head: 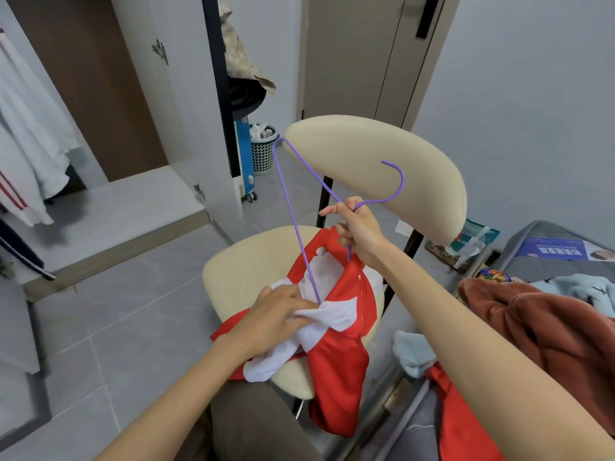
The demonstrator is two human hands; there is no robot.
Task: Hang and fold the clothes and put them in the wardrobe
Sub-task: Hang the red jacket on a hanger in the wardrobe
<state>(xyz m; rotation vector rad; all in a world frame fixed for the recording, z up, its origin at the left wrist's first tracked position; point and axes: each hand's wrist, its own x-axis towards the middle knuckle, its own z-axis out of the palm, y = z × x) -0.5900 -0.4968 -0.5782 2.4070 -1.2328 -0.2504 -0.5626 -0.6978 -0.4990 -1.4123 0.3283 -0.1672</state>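
Red and white fabric makes up the garment (336, 331), a bright red top with broad white trim at the collar and cuffs, lying crumpled on the seat of the cream chair (233, 277), with one red end hanging down over the seat's front edge. The right hand (357, 229) is clenched around the neck of a thin purple wire hanger (294, 221), just below its hook, which curls up in front of the chair's padded backrest. The hanger is tilted, one shoulder corner raised beside the left tip of the backrest, and its long bar slants down into the garment's white collar. The left hand (278, 312) pinches that white trim above the seat, right where the bar enters the cloth. To the right of the chair, a rust-brown fleece (539, 327) and a pale blue garment (411, 356) lie heaped together. Left of the chair stands the open wardrobe (109, 94), with white clothing hanging inside.
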